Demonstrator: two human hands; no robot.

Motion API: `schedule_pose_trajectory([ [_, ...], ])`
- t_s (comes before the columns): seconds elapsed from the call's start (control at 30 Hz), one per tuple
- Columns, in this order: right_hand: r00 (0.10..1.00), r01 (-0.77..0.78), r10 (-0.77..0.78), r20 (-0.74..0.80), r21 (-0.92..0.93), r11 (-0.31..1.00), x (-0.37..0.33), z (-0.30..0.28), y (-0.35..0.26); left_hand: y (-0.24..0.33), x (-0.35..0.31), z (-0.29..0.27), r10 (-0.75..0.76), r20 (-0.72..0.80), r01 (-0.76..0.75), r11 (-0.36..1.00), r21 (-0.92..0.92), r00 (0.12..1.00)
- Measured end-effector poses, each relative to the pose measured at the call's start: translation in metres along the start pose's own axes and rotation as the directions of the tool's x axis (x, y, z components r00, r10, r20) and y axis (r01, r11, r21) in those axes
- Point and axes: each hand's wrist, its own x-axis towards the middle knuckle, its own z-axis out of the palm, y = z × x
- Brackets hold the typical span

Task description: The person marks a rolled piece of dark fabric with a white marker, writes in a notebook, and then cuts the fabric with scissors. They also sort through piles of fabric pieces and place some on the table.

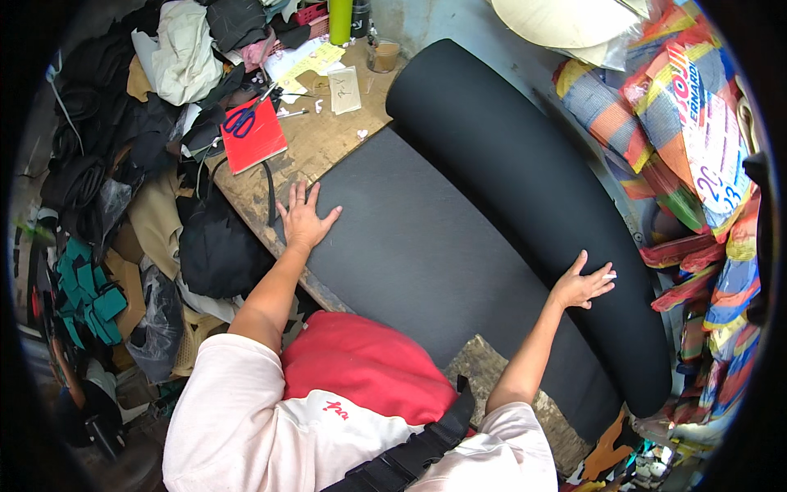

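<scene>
A wide sheet of black material [426, 221] lies flat over the wooden table, and its far right part is a thick black roll [525, 172]. My left hand [303, 220] is open, fingers spread, pressing on the sheet's left edge beside the bare wood. Against the roll's near side rests my right hand [580, 285], fingers partly spread. Between its fingers sits a small white piece [609, 276], too small to name surely. Purple-handled scissors [239, 123] lie on a red notebook [261, 146] up and left of my left hand.
Bare wood shows at the table's near corner [484, 369]. Paper patterns [344, 90], a glass [383, 56] and a green cylinder [339, 20] stand or lie at the far end. Heaped cloth scraps [221, 246] flank the left side. Colourful woven sacks [689, 123] crowd the right wall.
</scene>
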Motion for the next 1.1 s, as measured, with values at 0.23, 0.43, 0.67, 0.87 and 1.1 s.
schedule_pose_trajectory([
  [0.23,1.000,0.021,-0.022,-0.018,-0.046,0.999,0.012,0.008,-0.003,-0.001,0.000,-0.001,-0.004,0.010,0.004,1.000,-0.018,1.000],
  [0.43,1.000,0.025,-0.024,0.008,-0.073,0.997,0.015,0.008,-0.004,-0.005,0.001,0.001,-0.001,0.010,0.002,1.000,-0.027,1.000],
  [0.67,1.000,0.006,-0.006,-0.002,-0.038,0.999,0.005,0.007,-0.001,-0.006,0.001,0.005,0.011,-0.050,-0.014,0.998,-0.061,0.999],
  [0.87,0.999,0.023,-0.025,-0.036,-0.043,0.999,-0.005,0.008,0.007,-0.008,0.000,0.007,0.017,-0.078,-0.026,0.993,-0.118,0.997],
  [1.1,0.999,0.028,-0.029,-0.026,-0.026,0.999,-0.027,-0.010,0.009,-0.010,0.001,0.009,0.025,-0.049,-0.032,0.988,-0.150,0.998],
])
